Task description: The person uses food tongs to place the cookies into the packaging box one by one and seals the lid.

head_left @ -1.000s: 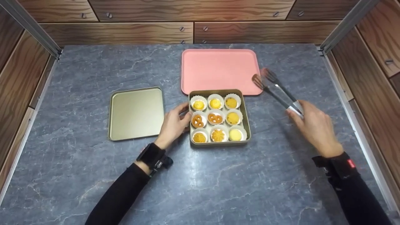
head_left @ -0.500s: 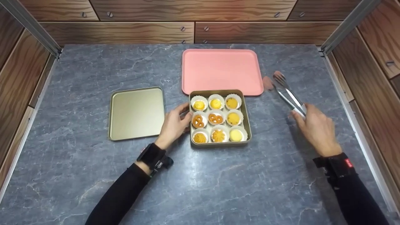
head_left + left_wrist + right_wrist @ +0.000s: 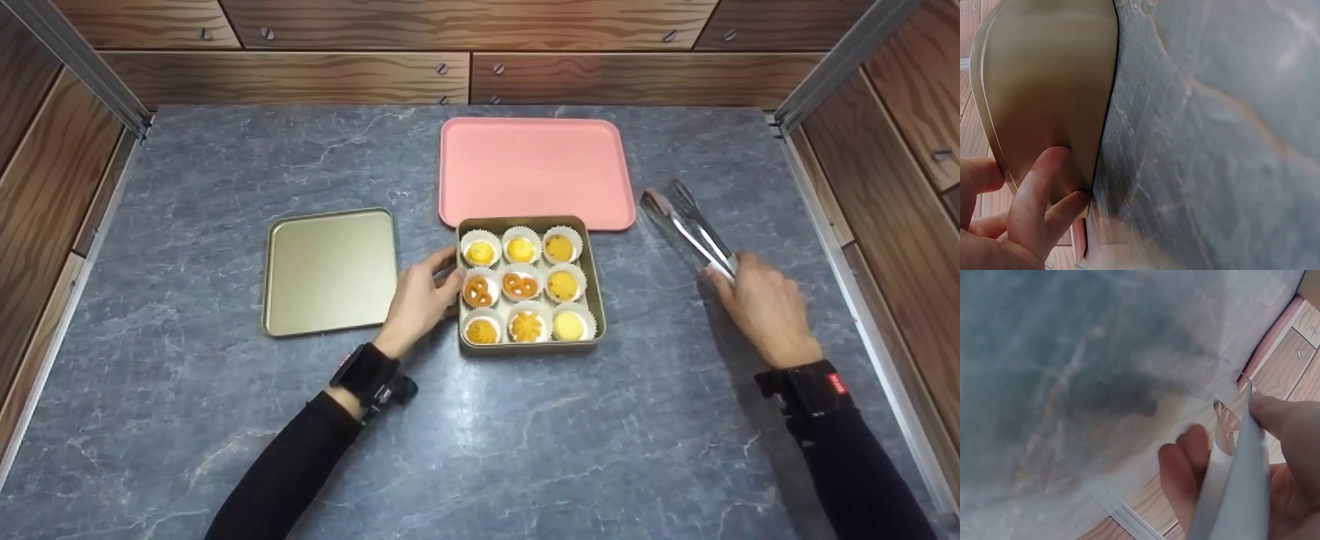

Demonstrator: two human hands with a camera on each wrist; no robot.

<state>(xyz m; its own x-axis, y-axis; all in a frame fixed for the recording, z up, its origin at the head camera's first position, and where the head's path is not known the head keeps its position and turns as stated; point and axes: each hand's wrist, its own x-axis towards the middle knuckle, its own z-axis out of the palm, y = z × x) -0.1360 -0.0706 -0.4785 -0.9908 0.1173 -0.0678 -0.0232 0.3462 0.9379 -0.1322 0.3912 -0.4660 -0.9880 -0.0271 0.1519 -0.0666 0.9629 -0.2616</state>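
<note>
A square gold tin (image 3: 534,348) holds several cookies in white paper cups, among them two pretzel-shaped ones (image 3: 519,285), in rows. My left hand (image 3: 421,300) rests against the tin's left side. In the left wrist view, its fingertips touch the tin's outer wall (image 3: 1050,84) near one end. My right hand (image 3: 769,311) grips metal tongs (image 3: 691,238) by their pale handles, right of the tin and above the table. The tongs' tips point away from me, a little apart, with nothing between them. In the right wrist view, the handles (image 3: 1238,489) lie between thumb and fingers.
A pink tray (image 3: 536,172) lies just behind the tin, with nothing on it. To the left sits a flat gold lid (image 3: 330,274). Wood-patterned panels (image 3: 285,79) bound the grey marbled table (image 3: 480,457) at the back and sides.
The tongs have swung right and toward me, away from the tray's right corner, and their tips have come closer together. My left hand and the tin stay in place.
</note>
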